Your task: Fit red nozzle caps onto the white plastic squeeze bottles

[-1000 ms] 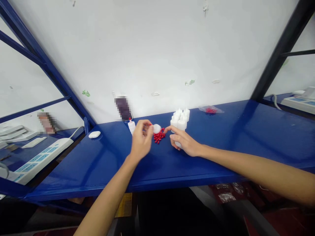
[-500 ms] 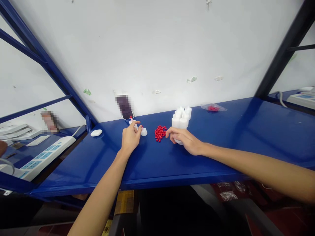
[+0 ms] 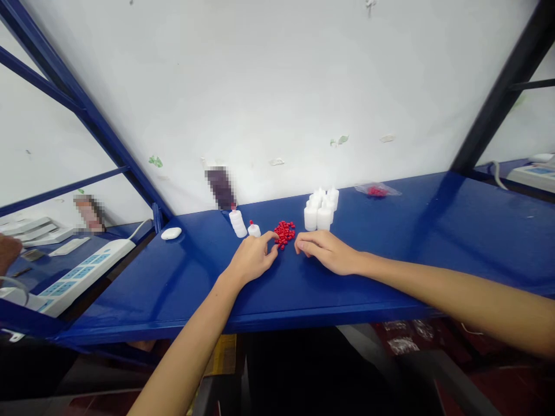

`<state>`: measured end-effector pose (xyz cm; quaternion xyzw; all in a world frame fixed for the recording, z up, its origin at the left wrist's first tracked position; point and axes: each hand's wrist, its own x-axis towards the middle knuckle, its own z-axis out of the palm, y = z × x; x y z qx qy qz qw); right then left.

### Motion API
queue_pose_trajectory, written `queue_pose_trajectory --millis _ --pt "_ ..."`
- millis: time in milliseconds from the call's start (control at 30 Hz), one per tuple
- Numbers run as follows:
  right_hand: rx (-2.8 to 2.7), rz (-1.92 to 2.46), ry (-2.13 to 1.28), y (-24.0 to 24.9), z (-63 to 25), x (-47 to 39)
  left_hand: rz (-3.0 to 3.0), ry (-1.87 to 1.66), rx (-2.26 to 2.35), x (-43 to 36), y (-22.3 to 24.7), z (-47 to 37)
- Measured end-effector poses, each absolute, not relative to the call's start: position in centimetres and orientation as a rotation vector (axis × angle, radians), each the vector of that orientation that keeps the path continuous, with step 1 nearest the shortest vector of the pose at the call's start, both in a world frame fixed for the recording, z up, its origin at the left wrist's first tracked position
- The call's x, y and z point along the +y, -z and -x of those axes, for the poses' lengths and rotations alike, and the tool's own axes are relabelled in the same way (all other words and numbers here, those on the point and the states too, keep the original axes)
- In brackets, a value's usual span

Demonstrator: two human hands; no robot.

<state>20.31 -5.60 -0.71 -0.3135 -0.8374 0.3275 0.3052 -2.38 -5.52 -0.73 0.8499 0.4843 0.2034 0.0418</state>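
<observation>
A heap of small red caps (image 3: 284, 233) lies on the blue table (image 3: 373, 294). My left hand (image 3: 255, 256) is at the left edge of this heap, its thumb and fingers apart and nothing visible between them. On the heap's right side rests my right hand (image 3: 327, 251), fingers curled in; whether they hold anything is hidden. Behind it stands a group of white bottles (image 3: 317, 218). Left of the heap are white bottles with red tips: one row (image 3: 237, 223) and a single one (image 3: 254, 230), just beyond my left hand.
A clear bag of red caps (image 3: 377, 190) lies by the wall. A white oval object (image 3: 171, 233) is at the table's left. Beyond the blue frame are a power strip (image 3: 87, 277) and part of another person's hand (image 3: 8, 252). A blurred dark object (image 3: 220, 188) leans on the wall.
My left hand has moved right, from the red-tipped bottles to the heap. My right hand has stayed near the heap; the white bottle piece seen under it earlier no longer shows.
</observation>
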Motion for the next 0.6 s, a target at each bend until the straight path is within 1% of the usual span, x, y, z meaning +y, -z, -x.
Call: queue_pose_trajectory --millis 100,300,467,600 --pt "-2.189 0.797 -0.878 0.56 -20.31 -5.75 -2.629 -0.549 1.445 -5.46 0.49 2.73" --pt "-2.114 0.768 -0.927 0.58 -20.46 -5.54 -2.741 -0.561 1.329 -5.31 0.72 3.36" --pt "-2.045 0.658 -1.099 1.14 -20.73 -4.88 -2.752 -0.539 1.340 -5.61 0.79 3.27" --pt "-2.017 0.691 -1.147 1.15 -20.69 -4.87 -2.766 -0.537 1.293 -5.78 0.74 3.01"
